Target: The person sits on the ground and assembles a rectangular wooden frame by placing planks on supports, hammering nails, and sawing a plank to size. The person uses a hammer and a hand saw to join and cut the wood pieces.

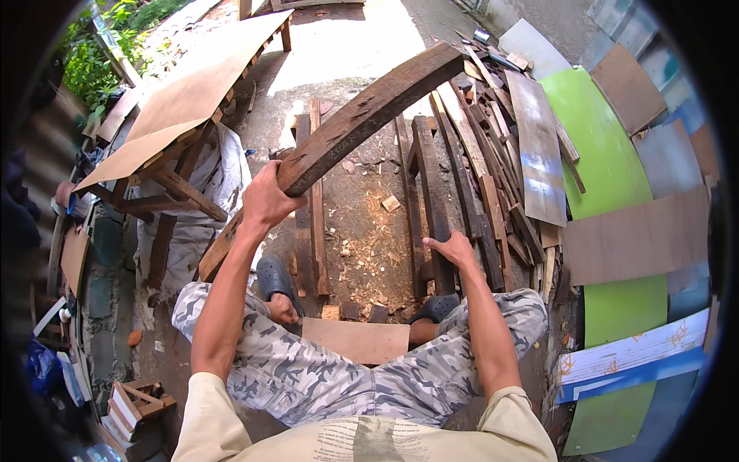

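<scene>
While a table with a brown sheet top point(208, 85) stands at far left above white sacking point(231, 173), I record the left hand point(267, 199) just to its right, its grip clamped on a dark, rough beam point(373, 122). The beam is raised on a slant, its far end toward the upper right; its lower stretch is partly hidden by hand and forearm. Wood chips point(369, 250) litter the ground between the legs. Further right, the right hand point(456, 250) appears to touch a dark timber frame point(433, 192); I cannot tell whether that grip is closed. Beyond lie a timber pile point(494, 212) and a green panel point(593, 146). I judge the step in hand to be beam handling; the next move calls for a firm left hold, with the far end kept off the pile.
</scene>
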The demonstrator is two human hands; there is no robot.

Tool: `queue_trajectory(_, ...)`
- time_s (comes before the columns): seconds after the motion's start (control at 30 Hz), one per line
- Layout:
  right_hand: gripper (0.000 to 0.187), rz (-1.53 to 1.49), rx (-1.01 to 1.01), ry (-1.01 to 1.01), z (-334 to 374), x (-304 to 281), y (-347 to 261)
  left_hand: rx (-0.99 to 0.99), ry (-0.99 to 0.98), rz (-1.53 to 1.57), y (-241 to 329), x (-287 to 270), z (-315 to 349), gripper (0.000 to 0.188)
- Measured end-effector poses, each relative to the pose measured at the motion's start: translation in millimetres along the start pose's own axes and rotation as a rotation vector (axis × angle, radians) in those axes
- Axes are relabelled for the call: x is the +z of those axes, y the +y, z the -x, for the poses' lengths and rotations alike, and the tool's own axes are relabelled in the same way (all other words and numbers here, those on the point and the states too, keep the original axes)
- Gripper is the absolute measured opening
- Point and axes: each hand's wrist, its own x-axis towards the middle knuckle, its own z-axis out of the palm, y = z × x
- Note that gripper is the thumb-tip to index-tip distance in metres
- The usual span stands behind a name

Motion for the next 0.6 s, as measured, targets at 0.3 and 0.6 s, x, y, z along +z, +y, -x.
queue_trajectory(0.3,0.087,-0.435,-0.128,-0.082,-37,14,-4,-0.181,0.097,-0.047,-97,-31,47,0.074)
queue_trajectory(0.6,0.064,-0.523,-0.188,0.003,-6,51,-101,-0.277,0.082,-0.099,-112,-58,45,0.068)
